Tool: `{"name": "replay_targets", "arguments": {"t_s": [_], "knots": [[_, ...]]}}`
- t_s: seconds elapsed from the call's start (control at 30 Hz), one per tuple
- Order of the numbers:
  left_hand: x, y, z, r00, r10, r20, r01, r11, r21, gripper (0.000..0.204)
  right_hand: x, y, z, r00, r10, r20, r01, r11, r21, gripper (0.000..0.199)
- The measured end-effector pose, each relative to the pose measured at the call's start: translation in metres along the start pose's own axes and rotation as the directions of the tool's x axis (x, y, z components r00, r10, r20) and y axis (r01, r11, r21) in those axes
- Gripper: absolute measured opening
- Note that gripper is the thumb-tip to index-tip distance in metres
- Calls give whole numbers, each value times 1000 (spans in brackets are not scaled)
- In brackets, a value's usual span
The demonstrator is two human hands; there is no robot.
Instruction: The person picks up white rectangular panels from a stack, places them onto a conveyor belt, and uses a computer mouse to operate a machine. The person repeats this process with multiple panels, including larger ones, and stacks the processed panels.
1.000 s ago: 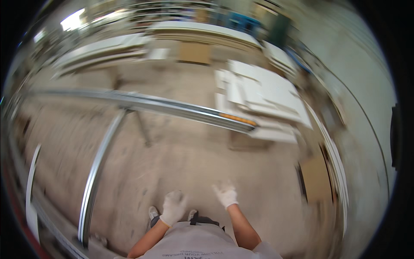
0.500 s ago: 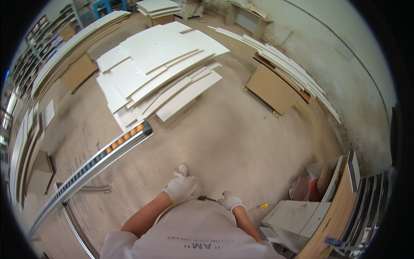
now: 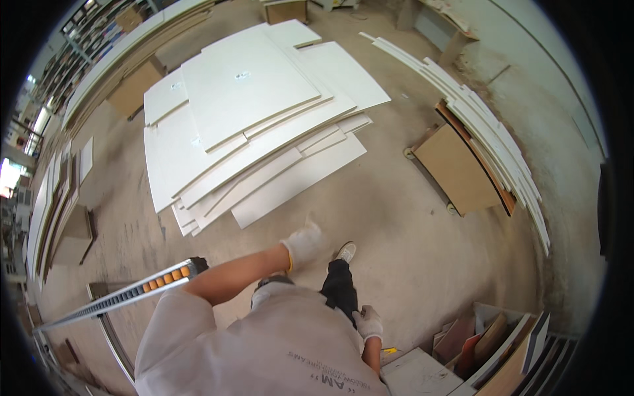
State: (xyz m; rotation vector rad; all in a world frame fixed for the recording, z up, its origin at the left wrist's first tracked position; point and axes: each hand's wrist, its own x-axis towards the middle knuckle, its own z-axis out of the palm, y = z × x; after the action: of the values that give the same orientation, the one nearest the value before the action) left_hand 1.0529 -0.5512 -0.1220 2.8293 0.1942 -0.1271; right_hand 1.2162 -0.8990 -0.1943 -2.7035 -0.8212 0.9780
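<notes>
Left hand (image 3: 304, 243), white glove, swung out in front of the body at approx chest height, arm bare from the sleeve down; fingers look loosely curled, nothing in them. Right hand (image 3: 368, 323), also gloved, hangs low by the right hip next to the dark trouser leg; fingers half bent, empty as far as can be seen.

Nearest thing to the left hand: stack of white boards (image 3: 254, 125) lying flat on the concrete floor (image 3: 396, 218), straight ahead & a bit to the left of it. Hand not touching them; strip of bare floor between glove & the closest board edge. Boards fanned out, diff sizes, biggest ones on top twd the far side. Right hand well apart from the stack.

Shoe (image 3: 345, 251) just right of the left hand, on the floor. Metal rail (image 3: 125, 297) w/ orange rollers runs off to the lower left, its end near the left elbow. To the right: brown panel (image 3: 456, 168) leaning up, w/ long white strips (image 3: 489, 138) stacked against the wall behind it. Offcuts & small boards (image 3: 462, 356) piled at lower right, near the right hand.
</notes>
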Motion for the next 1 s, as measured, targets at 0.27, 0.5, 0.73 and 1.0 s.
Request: {"name": "replay_targets", "arguments": {"t_s": [0.27, 0.5, 0.73, 1.0], "knots": [[99, -172, -108, 773, -532, -345, 620, 748, 236, 33, 300, -106, -252, 974, -220, 57, 226, 909, -350, 59], [-33, -433, -167, 70, -921, -383, 997, 57, 46, 27, 469, -511, -312, 347, -876, -335, 786, 466, -406, 56], [-114, -651, -202, 143, -977, -157, 986, 127, 110, 32, 474, -897, -176, 529, -804, -270, 681, 592, -431, 62], [-114, -699, -184, 310, -924, -225, 939, 335, -80, 31, 552, -940, -119, 519, -735, -437, 608, 677, -416, 73]]}}
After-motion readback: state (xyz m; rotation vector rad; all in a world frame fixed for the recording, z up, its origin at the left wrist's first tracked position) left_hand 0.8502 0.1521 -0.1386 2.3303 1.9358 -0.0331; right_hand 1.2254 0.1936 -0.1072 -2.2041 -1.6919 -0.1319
